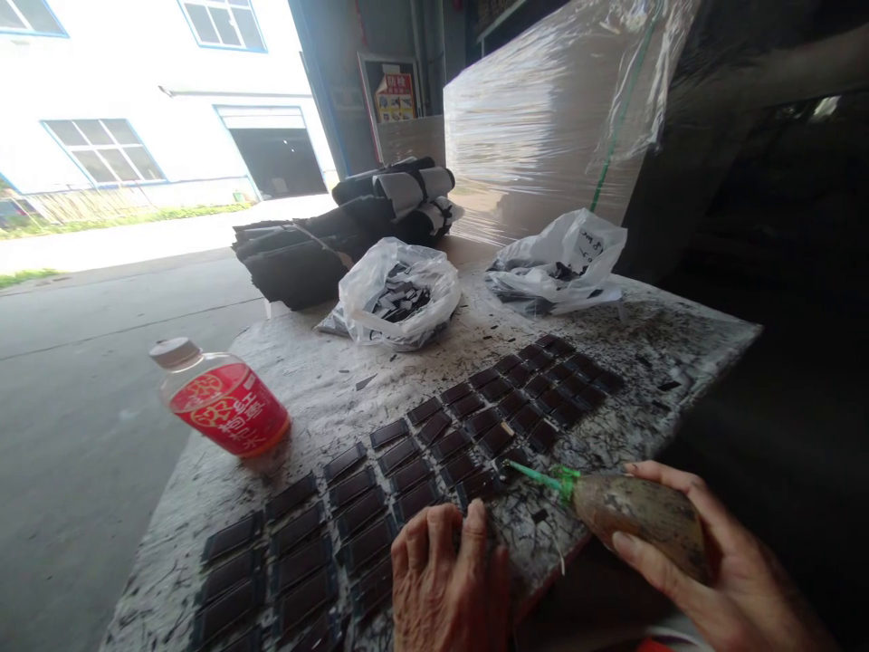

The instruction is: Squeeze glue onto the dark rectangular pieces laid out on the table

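Observation:
My right hand is wrapped round a stained, brownish squeeze bottle lying tilted to the left. Its thin green nozzle points at the rows of small dark rectangular pieces, and the tip is close to one of them. Near the table's front edge rests my left hand, back upward, with bent fingers somewhat apart over the nearest pieces. Nothing shows in that hand, though the undersides of its fingers are hidden. One piece carries a small light strip.
On the scrap-strewn table stand a red-labelled drink bottle at left and two plastic bags of dark scraps, one central, one right. Rolled dark sheets lie behind. A film-wrapped stack rises at the back.

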`<state>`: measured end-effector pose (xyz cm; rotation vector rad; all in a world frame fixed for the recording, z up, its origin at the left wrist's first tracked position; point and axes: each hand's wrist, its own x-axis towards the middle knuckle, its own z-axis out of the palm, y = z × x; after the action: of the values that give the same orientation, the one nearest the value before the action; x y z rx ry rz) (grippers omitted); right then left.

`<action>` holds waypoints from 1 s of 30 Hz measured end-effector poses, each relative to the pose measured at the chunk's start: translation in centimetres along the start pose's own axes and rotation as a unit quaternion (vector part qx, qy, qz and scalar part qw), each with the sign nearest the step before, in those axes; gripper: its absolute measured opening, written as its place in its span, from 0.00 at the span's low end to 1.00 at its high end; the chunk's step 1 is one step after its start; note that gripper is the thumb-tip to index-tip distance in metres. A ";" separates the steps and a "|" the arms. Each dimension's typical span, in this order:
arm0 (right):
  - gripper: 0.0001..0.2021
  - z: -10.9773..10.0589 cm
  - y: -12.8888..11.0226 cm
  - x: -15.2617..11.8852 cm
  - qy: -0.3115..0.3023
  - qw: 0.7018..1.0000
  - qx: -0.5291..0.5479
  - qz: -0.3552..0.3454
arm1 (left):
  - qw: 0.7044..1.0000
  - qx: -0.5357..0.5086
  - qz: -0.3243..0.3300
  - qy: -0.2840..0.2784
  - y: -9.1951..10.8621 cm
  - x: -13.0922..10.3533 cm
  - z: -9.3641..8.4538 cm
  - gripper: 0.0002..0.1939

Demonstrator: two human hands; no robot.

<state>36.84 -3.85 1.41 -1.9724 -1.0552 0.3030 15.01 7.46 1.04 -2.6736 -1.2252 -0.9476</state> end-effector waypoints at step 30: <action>0.26 -0.8 0.4 0.6 0.005 0.997 0.040 0.065 | 1.000 -0.021 -0.002 0.019 -0.4 -0.1 0.6 0.13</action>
<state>37.89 -3.92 1.66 -1.9718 -0.8960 0.4000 14.94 7.85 0.45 -2.6739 -1.2167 -1.0309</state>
